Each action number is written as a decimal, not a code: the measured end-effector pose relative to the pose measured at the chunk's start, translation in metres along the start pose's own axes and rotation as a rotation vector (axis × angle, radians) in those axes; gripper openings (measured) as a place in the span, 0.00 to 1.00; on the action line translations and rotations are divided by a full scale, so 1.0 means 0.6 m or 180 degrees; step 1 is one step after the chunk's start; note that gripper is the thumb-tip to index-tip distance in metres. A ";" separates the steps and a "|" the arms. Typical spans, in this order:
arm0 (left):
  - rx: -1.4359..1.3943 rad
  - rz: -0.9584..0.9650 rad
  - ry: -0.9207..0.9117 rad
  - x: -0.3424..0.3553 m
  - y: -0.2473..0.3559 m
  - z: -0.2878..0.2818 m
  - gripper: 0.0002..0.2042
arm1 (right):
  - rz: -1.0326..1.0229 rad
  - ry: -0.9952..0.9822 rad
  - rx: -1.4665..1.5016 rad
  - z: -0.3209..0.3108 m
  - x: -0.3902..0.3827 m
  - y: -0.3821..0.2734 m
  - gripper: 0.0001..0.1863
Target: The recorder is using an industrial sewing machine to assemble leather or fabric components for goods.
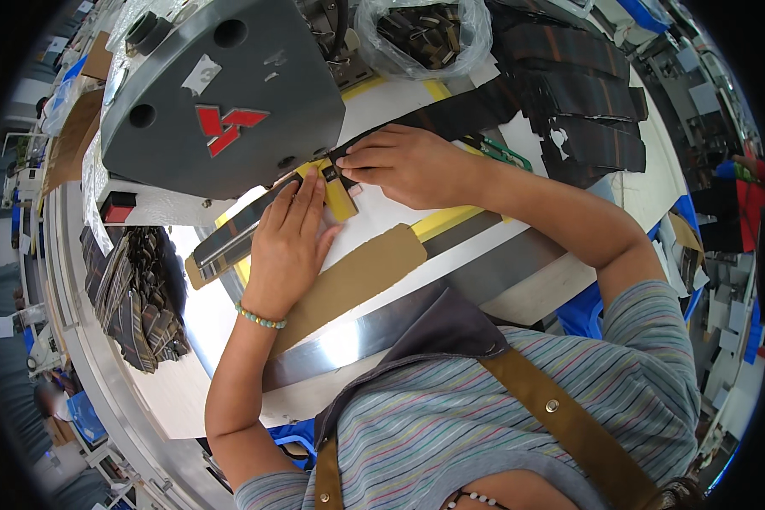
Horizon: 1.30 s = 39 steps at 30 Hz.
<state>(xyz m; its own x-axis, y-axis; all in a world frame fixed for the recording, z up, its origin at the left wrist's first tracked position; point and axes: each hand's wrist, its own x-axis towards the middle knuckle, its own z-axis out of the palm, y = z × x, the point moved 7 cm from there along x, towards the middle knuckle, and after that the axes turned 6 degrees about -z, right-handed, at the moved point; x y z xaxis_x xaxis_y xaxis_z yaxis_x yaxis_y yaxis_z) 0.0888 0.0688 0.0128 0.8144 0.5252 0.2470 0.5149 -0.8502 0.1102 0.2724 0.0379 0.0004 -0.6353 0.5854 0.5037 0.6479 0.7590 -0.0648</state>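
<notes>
My left hand (291,234) lies with its fingers stretched out and close together, the tips resting by a yellow plate (341,204) under the edge of a grey machine head (255,76). To the right of it, my right hand (421,170) has thumb and fingers pinched on the near end of a long dark fabric strip (472,110). That strip runs back to the far right. Left of my left hand, a dark folded band (240,229) lies along a brown board. The machine head hides whatever is beneath it.
Cut dark plaid pieces (578,93) are spread at the far right. A clear plastic bag (425,38) of small dark pieces stands behind. Green-handled snips (506,151) lie beyond my right wrist. Striped fabric pieces (136,297) hang at the left. A brown board (365,276) lies in front.
</notes>
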 end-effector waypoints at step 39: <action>0.0025 -0.0364 0.0117 0.035 -0.049 0.009 0.28 | -0.0443 0.0415 -0.0136 -0.014 0.044 0.028 0.15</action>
<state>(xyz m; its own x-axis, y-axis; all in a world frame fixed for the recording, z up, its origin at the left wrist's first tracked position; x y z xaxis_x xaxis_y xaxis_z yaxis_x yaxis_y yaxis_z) 0.0923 0.1047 0.0094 0.7400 0.6168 0.2684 0.6060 -0.7844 0.1320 0.2700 0.0638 0.0196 -0.6620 0.4315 0.6128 0.5765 0.8156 0.0485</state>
